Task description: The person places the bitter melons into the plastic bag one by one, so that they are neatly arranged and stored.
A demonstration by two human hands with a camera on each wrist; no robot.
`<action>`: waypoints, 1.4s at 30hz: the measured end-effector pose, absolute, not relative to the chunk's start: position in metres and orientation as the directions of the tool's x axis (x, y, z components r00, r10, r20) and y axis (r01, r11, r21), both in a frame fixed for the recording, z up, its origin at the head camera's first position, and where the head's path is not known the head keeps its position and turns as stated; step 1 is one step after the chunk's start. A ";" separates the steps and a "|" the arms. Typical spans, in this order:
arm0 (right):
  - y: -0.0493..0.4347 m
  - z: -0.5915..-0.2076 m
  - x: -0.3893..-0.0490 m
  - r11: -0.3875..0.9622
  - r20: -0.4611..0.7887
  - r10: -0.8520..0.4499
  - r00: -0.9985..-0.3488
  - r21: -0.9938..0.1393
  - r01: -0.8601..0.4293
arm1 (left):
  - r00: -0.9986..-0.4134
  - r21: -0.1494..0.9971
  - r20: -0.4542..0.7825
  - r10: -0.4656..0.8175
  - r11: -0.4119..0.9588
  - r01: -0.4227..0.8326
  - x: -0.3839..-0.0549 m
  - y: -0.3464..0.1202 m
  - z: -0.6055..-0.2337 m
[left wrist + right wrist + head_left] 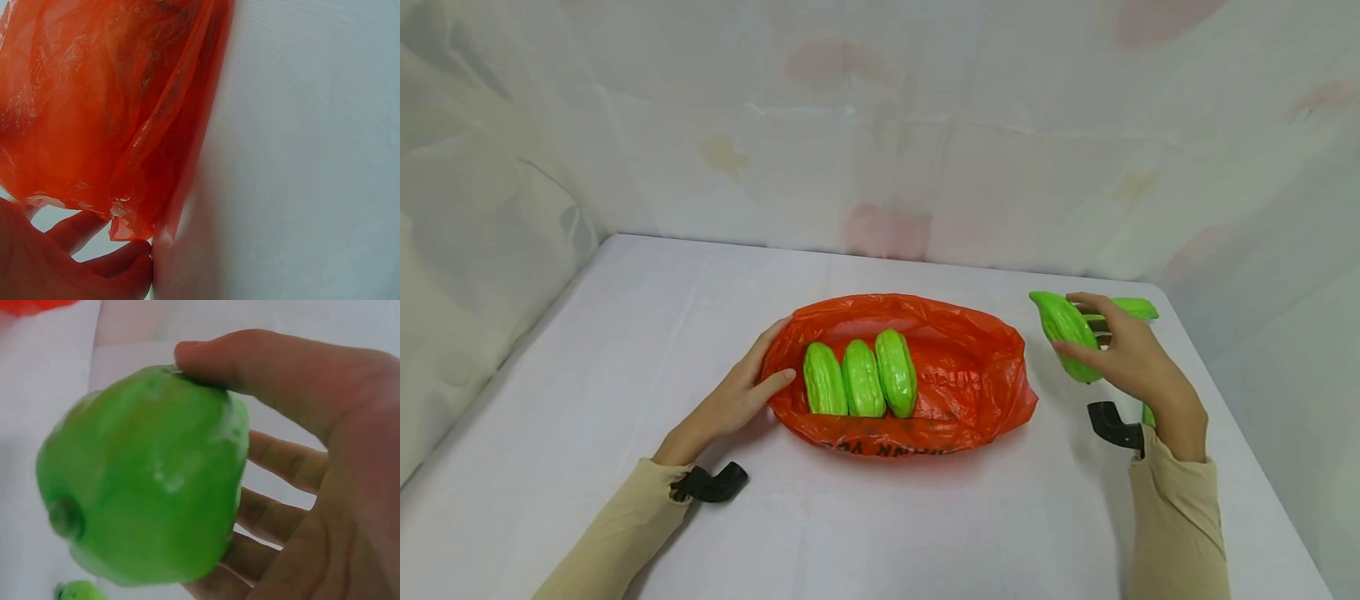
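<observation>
A red plastic bag lies with its mouth spread, and three light green, ridged bitter melons sit side by side in its left part. At the bag's left end, my left hand holds the rim, thumb over the edge and fingers along the outside. The left wrist view shows those fingers against the crinkled bag wall. To the right of the bag, my right hand grips another bitter melon between thumb and fingers, tilted. In the right wrist view this bitter melon shows its stem end.
Behind my right hand a further bitter melon lies near the table's far right corner. A bit of green shows beside my right wrist, mostly hidden. The white table meets a patterned cloth at its back edge.
</observation>
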State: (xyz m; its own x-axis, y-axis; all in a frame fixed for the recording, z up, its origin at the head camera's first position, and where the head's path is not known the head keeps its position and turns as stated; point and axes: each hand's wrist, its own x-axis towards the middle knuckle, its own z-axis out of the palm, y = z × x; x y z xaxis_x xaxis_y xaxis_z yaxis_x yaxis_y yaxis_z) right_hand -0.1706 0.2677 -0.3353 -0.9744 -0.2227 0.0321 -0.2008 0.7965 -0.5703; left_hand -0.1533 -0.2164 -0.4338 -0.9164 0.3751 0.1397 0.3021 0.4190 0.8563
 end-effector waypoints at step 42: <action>0.152 -0.344 -0.144 0.624 0.225 -0.400 -0.888 -0.643 -0.444 | -0.917 0.849 0.147 0.370 0.429 0.309 -0.154 -0.217 -0.436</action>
